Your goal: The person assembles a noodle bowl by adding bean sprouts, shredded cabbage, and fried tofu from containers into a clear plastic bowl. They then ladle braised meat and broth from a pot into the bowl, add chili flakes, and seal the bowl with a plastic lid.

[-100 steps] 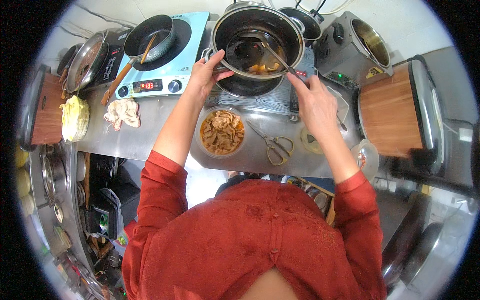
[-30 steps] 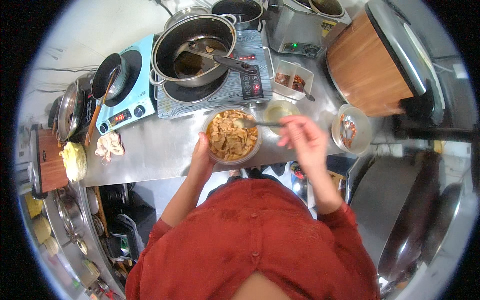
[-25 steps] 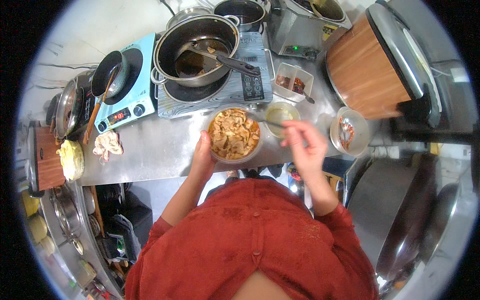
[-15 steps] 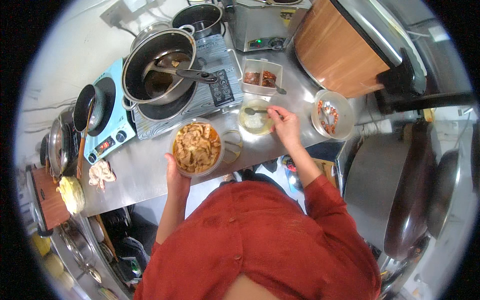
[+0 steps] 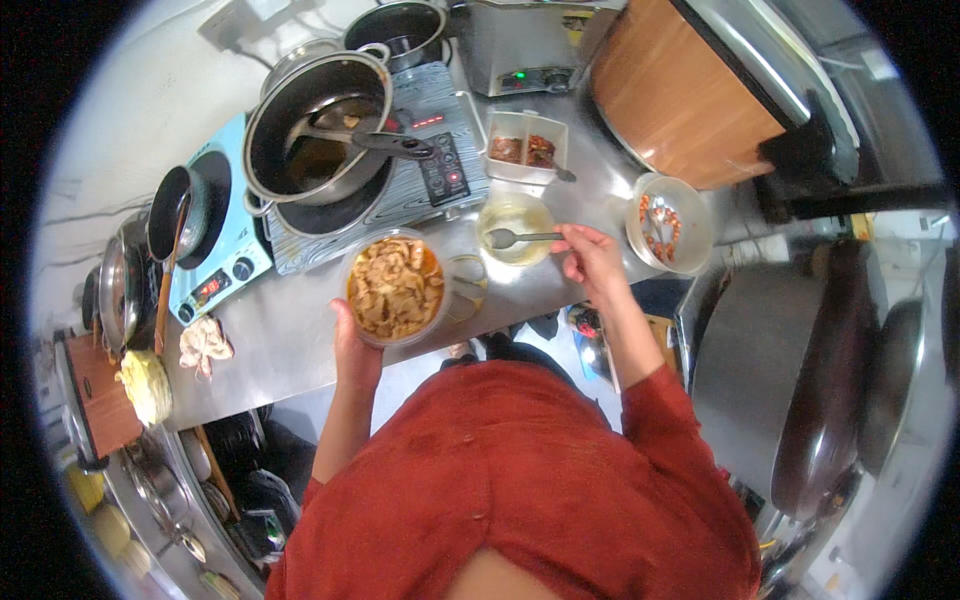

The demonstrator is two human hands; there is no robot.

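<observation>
Bright metal and dull cloth in here.
The long silver metal counter [image 5: 285,342] looks smooth and glossy; the round, clear plastic tub [image 5: 446,300], shiny; the small dark-grey spoon [image 5: 530,238], matt; the big brown wood-grain cooker [image 5: 680,110], smooth; the red cloth shirt [image 5: 480,440], matt.

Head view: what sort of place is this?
Likely a kitchen, home or commercial unclear: a deep pot on a grey patterned cooktop, a pan on a light-blue cooktop, and a metal counter.
</observation>
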